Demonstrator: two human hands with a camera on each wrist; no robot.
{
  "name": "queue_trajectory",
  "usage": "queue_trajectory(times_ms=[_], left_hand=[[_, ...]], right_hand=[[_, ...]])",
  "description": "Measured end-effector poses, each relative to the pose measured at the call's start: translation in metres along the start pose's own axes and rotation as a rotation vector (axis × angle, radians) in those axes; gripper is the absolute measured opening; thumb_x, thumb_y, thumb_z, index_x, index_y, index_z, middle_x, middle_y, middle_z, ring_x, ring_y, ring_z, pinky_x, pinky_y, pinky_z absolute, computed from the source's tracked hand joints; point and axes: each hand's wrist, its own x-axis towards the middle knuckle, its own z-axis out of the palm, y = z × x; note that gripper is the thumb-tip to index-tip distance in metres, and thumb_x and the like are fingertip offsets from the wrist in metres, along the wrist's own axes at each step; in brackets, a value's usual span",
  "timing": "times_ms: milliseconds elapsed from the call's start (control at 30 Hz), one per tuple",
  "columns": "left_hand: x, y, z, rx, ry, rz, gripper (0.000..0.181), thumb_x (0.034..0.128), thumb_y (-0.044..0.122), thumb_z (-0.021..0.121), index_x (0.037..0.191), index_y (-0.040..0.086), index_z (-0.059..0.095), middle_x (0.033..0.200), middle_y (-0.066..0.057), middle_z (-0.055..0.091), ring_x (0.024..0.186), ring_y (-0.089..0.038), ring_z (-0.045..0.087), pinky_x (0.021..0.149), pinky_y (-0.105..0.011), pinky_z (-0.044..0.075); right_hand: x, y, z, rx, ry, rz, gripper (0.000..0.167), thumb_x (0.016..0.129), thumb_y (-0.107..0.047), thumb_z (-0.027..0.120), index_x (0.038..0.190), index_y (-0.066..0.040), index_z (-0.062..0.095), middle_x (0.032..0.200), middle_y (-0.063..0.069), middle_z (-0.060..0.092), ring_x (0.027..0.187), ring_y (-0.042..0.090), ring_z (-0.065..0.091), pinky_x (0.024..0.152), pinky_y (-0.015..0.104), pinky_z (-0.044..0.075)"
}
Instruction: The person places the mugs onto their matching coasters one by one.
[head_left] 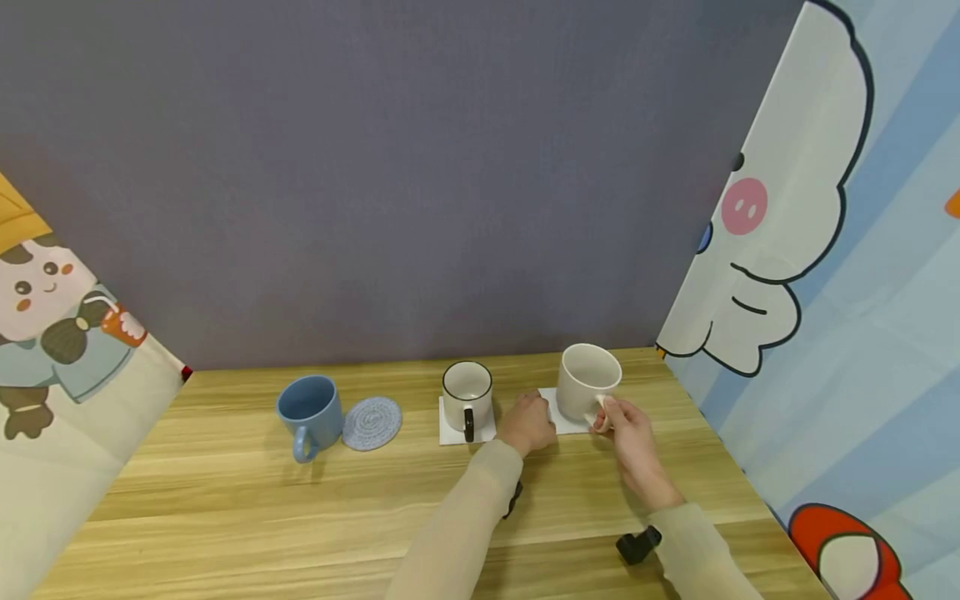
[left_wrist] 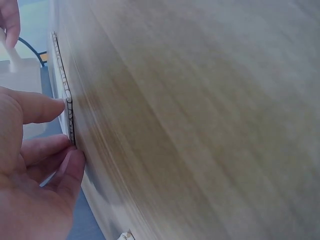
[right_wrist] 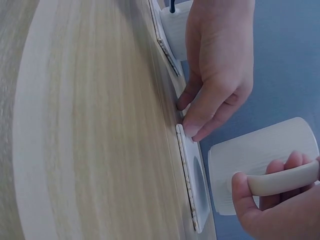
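A plain white mug (head_left: 581, 385) is at the right, its handle gripped by my right hand (head_left: 630, 437). In the right wrist view, a narrow gap shows between the mug's base and a white square coaster (right_wrist: 196, 175), so the mug is just above it. My left hand (head_left: 528, 423) pinches the left edge of that coaster, thumb and fingertips at its corners. Just left of this hand, a white mug with a black rim and black handle (head_left: 459, 408) stands on another white square coaster (head_left: 450, 435).
Farther left are a blue mug (head_left: 318, 415) and, beside it, a round grey-blue woven coaster (head_left: 372, 423). A grey panel (head_left: 420, 183) rises along the back of the wooden table (head_left: 247, 525). Printed cloths hang at both sides.
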Motion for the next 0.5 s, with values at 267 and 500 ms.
queue_trajectory(times_ms=[267, 500], left_hand=[[0.0031, -0.0025, 0.0023, -0.007, 0.009, -0.007, 0.007, 0.0867, 0.017, 0.070, 0.084, 0.012, 0.067, 0.111, -0.002, 0.063, 0.108, -0.021, 0.058, 0.093, -0.033, 0.051], [0.0054, -0.0037, 0.0046, -0.031, 0.021, -0.008, 0.014, 0.0864, 0.019, 0.071, 0.077, 0.013, 0.063, 0.112, -0.002, 0.063, 0.109, -0.022, 0.058, 0.094, -0.034, 0.051]], right_hand=[[0.0034, 0.0082, 0.0042, 0.002, 0.000, 0.013, 0.031, 0.109, -0.016, 0.047, 0.090, 0.006, 0.057, 0.074, 0.001, 0.056, 0.071, 0.012, 0.058, 0.074, 0.031, 0.056], [0.0030, 0.0091, 0.0070, -0.039, -0.004, 0.015, 0.032, 0.109, -0.019, 0.049, 0.088, 0.005, 0.057, 0.073, 0.003, 0.057, 0.072, 0.015, 0.058, 0.072, 0.030, 0.055]])
